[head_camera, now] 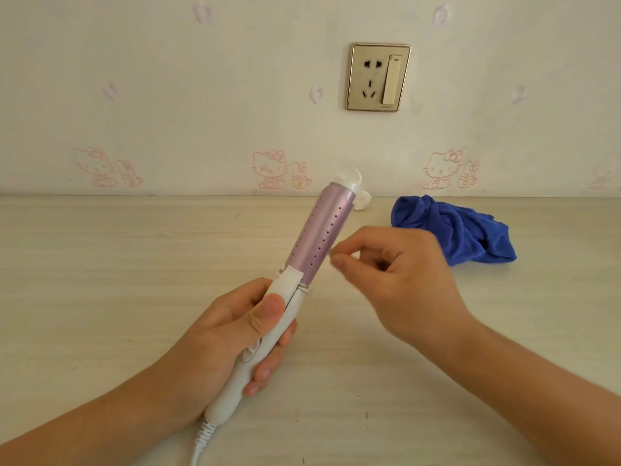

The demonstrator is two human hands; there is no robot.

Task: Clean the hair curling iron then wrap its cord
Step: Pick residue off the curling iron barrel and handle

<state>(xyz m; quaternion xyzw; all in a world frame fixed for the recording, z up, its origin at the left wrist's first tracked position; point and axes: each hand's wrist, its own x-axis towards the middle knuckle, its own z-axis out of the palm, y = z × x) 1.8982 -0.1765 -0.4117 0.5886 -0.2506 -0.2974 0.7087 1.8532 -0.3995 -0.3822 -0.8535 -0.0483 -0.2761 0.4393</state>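
Nearest the camera, a white cord [201, 438] is seen leaving the bottom edge of the view and entering the base of the curling iron [311, 250]. The curling iron is held above the counter [100, 264], tilted so that its tip is directed up and away, toward the wall [201, 112]. Its white handle [232, 395] is gripped by the left hand [232, 331]: the fingers are wrapped round the far side and the thumb is laid along the top, near the hinge. The lilac barrel [327, 223], marked with rows of small holes, is left uncovered above the grip.

The right hand [403, 280] is held just beside the barrel, on its right. The fingers are curled, and the tips of the thumb and forefinger are brought together next to the barrel's edge. Whether anything is pinched between them cannot be told.

A crumpled blue cloth [453, 230] is placed on the counter behind the right hand, apart from it. A small white wad [363, 201] is partly hidden behind the iron's tip, by the wall. A socket [378, 77] with a switch is mounted on the wall above.
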